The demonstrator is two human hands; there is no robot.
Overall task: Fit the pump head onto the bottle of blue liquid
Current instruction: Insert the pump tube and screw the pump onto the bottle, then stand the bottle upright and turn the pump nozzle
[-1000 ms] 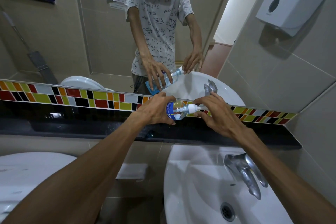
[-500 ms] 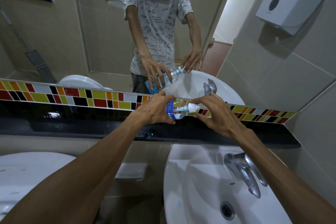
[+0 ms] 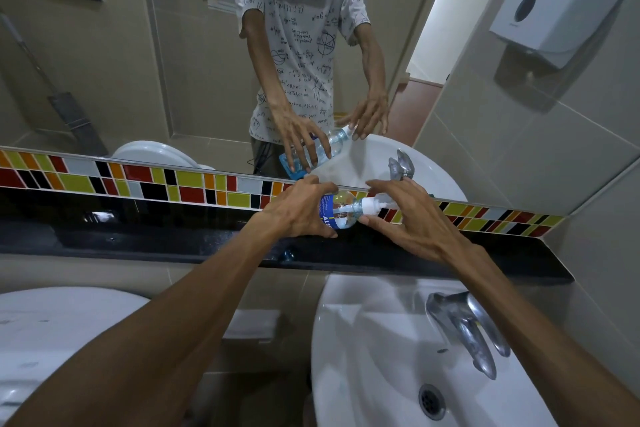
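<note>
A clear bottle (image 3: 337,213) with a blue label and blue liquid is tilted over the black ledge (image 3: 173,239), its neck pointing right. My left hand (image 3: 298,213) grips its body. A white pump head (image 3: 372,206) sits at the bottle's neck, its tube visible inside the bottle. My right hand (image 3: 405,218) has thumb and fingertips around the pump head's collar, the other fingers spread. The mirror (image 3: 173,62) above reflects both hands and the bottle.
A white basin (image 3: 363,340) with a chrome tap (image 3: 464,326) and drain (image 3: 431,400) lies below the ledge. A toilet cistern lid (image 3: 52,322) is at lower left. A strip of coloured tiles (image 3: 138,182) runs under the mirror. A white paper dispenser (image 3: 554,7) hangs on the right wall.
My right hand's fingers have shifted around the pump head's collar, and the nozzle now shows further to the right. The bottle stays tilted in my left hand at about the same place.
</note>
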